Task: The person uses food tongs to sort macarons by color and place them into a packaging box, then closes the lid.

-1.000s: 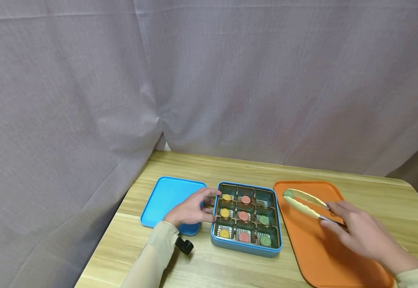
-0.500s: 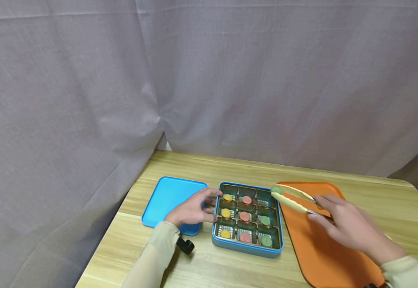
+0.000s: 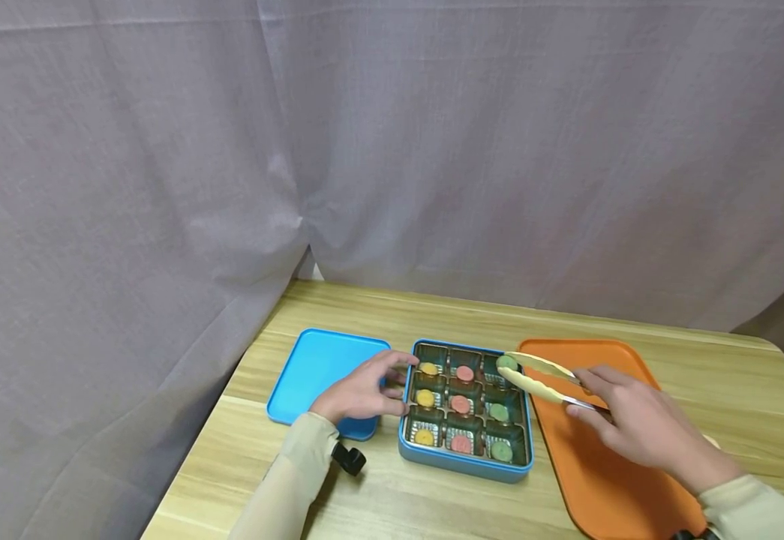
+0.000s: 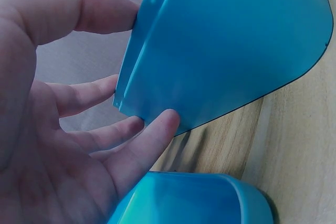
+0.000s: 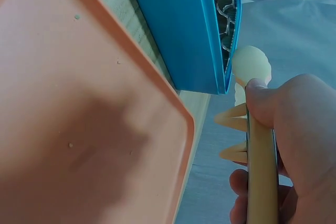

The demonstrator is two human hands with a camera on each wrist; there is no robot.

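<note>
In the head view my right hand grips a pair of tongs with pale yellow arms. Their tips have a round green cookie between them, over the back right compartment of the blue box. Yellow cookies fill the left column, pink cookies the middle one, and two more green cookies lie at the right. My left hand is spread along the box's left side, fingertips at its wall in the left wrist view. The right wrist view shows the thumb on the tongs.
A blue lid lies left of the box, partly beneath my left hand. To the right, an orange tray lies under my right arm. A grey curtain hangs behind the wooden table.
My right hand has moved left with the tongs, bringing the green cookie from above the tray to the back right compartment of the box. The left hand has stayed at the box's side.
</note>
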